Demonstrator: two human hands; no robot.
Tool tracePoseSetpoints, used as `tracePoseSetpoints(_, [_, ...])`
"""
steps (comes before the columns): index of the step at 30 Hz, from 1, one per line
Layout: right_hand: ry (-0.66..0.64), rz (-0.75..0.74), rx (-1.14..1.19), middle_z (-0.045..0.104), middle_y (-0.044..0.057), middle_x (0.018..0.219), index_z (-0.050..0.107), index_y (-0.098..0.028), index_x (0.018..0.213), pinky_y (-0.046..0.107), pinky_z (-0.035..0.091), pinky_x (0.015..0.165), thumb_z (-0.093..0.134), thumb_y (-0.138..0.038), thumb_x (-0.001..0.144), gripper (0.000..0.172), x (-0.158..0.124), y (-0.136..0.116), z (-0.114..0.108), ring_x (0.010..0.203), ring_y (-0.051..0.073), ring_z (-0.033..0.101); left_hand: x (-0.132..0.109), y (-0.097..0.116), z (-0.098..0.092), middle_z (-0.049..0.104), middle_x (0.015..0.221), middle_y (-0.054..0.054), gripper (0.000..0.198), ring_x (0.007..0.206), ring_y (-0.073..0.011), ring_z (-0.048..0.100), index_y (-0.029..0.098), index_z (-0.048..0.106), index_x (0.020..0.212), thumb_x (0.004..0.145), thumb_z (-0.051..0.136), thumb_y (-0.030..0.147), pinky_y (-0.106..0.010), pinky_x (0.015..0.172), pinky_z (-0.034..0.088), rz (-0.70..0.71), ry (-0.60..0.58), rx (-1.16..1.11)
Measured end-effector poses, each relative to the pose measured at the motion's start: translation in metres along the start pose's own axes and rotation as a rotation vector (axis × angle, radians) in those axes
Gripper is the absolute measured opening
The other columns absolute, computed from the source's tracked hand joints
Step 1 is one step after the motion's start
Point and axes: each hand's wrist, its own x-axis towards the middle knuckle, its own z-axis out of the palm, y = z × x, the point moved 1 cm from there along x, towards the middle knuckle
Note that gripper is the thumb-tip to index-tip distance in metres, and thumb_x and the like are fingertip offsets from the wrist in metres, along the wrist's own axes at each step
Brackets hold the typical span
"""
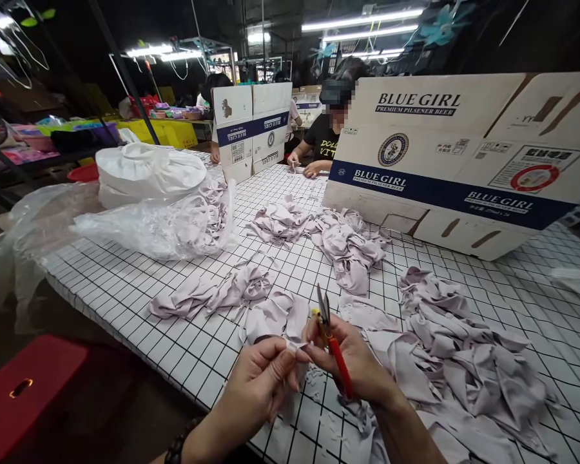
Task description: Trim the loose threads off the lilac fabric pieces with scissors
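My left hand point(261, 380) pinches a small pale lilac fabric piece point(297, 347) between thumb and fingers, near the table's front edge. My right hand point(352, 361) is closed around red-handled thread snips point(331, 335), blades pointing up and slightly apart, right beside the fabric piece. Both hands hover over the white gridded table point(174, 309). Heaps of the same lilac fabric point(464, 361) lie to the right and just beyond my hands point(241, 293).
A large Blue Girl cardboard box point(454, 167) stands at the right rear. A clear plastic bag of fabric point(164, 219) and white stack lie left. A person in black point(326, 138) works at the far side. A red stool point(24, 386) stands lower left.
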Motion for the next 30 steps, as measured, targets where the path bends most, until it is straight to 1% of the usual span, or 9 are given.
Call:
tracePoseSetpoints(2, [0.158,-0.047,-0.003,0.050,-0.005,0.068,0.057,-0.022,0.084,0.023,0.038,0.055,0.074,-0.039,0.078,0.025,-0.004,0.001,0.000,0.059,0.011,0.044,0.002,-0.001,0.000,0.054,0.072,0.000,0.036,0.039,-0.0030,0.043,0.015,0.073,0.084,0.084,0.064,0.050,-0.017,0.035,0.031,0.107,0.050,0.111])
tracePoseSetpoints(4, [0.280,-0.097,-0.032,0.051,-0.003,0.070,0.059,-0.022,0.085,0.024,0.040,0.057,0.071,-0.043,0.080,0.025,-0.007,0.003,0.001,0.061,0.012,0.046,0.004,0.000,0.000,0.056,0.089,-0.006,0.028,0.068,-0.0130,0.060,0.017,0.076,0.079,0.087,0.064,0.041,-0.021,0.054,0.046,0.266,0.145,0.256])
tracePoseSetpoints(6, [0.325,-0.109,-0.077,0.053,-0.001,0.070,0.060,-0.021,0.084,0.025,0.043,0.058,0.069,-0.045,0.080,0.025,-0.010,0.007,0.006,0.062,0.014,0.048,0.006,0.001,0.001,0.055,0.112,-0.012,0.024,0.108,-0.0255,0.056,0.019,0.078,0.075,0.087,0.063,0.035,-0.029,0.079,0.050,0.394,0.224,0.357])
tracePoseSetpoints(8, [0.311,-0.080,-0.103,0.052,-0.002,0.067,0.059,-0.021,0.082,0.026,0.042,0.055,0.070,-0.045,0.080,0.027,-0.011,0.014,0.010,0.059,0.013,0.047,0.009,0.003,0.002,0.055,0.123,-0.014,0.026,0.120,-0.0303,0.049,0.018,0.077,0.071,0.087,0.063,0.033,-0.034,0.088,0.048,0.440,0.224,0.373])
tracePoseSetpoints(11, [0.261,-0.048,-0.108,0.051,-0.003,0.065,0.057,-0.020,0.080,0.025,0.042,0.055,0.070,-0.045,0.079,0.028,-0.014,0.023,0.011,0.058,0.013,0.045,0.014,-0.001,0.006,0.066,0.101,-0.014,0.031,0.072,-0.0187,0.063,0.016,0.073,0.069,0.086,0.063,0.040,-0.027,0.058,0.049,0.346,0.122,0.221])
tracePoseSetpoints(14, [0.226,-0.005,-0.201,0.054,-0.002,0.068,0.057,-0.021,0.081,0.026,0.042,0.057,0.067,-0.043,0.082,0.024,-0.023,0.020,0.004,0.061,0.014,0.047,0.018,-0.009,0.008,0.059,0.061,-0.002,0.036,0.036,-0.0060,0.040,0.015,0.068,0.072,0.085,0.063,0.049,-0.020,0.038,0.032,0.233,0.041,0.047])
tracePoseSetpoints(16, [0.230,0.017,-0.362,0.054,-0.002,0.070,0.056,-0.022,0.080,0.026,0.042,0.058,0.069,-0.039,0.079,0.022,-0.034,0.012,-0.003,0.062,0.014,0.048,0.020,-0.013,0.007,0.049,0.049,0.003,0.039,0.034,-0.0059,0.038,0.015,0.064,0.071,0.085,0.062,0.052,-0.020,0.039,0.033,0.221,0.033,0.033])
tracePoseSetpoints(21, [0.234,0.016,-0.791,0.050,-0.003,0.067,0.044,-0.024,0.068,0.027,0.039,0.052,0.076,-0.031,0.070,0.033,-0.058,-0.006,-0.014,0.059,0.015,0.044,0.020,-0.012,0.004,0.052,0.064,0.000,0.034,0.039,-0.0057,0.043,0.015,0.063,0.069,0.091,0.056,0.040,-0.021,0.042,0.037,0.336,0.057,0.260])
tracePoseSetpoints(30, [0.314,-0.088,-1.065,0.056,0.001,0.065,0.045,-0.024,0.069,0.027,0.040,0.045,0.068,-0.043,0.078,0.030,-0.060,-0.011,0.000,0.053,0.017,0.052,0.017,-0.008,0.003,0.052,0.064,0.000,0.026,0.045,-0.0088,0.049,0.017,0.059,0.069,0.092,0.046,0.018,-0.020,0.046,0.040,0.402,-0.003,0.474])
